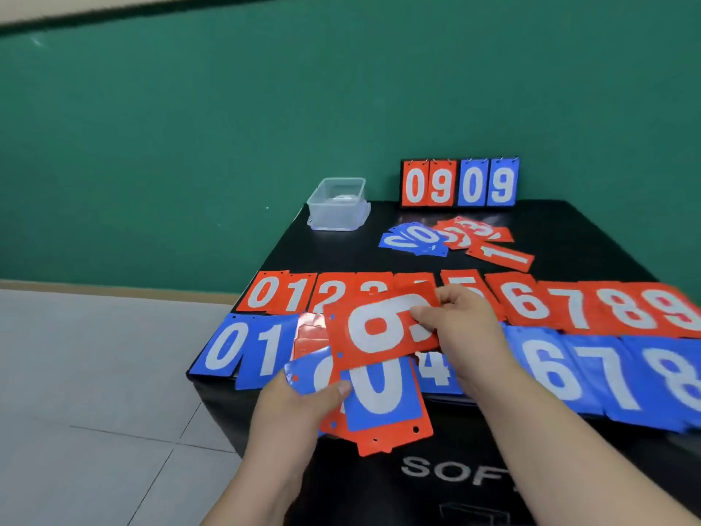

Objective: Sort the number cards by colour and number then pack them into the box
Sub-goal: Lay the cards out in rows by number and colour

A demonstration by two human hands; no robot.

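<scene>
Both hands hold cards over the desk (576, 237).
Right hand (464, 328) pinches a red card (379, 328); left hand (299, 406) grips a stack (383, 396) topped by a blue 0. Red row (529, 303) lies behind blue row (227, 349); box (337, 203) sits far left.

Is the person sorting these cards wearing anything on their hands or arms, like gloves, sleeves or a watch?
No. The left hand and the right hand are bare, without gloves. The left forearm and right forearm are bare down to the picture's bottom edge, so no sleeve shows. No watch, bracelet or ring is visible, though the picture is slightly blurred.
</scene>
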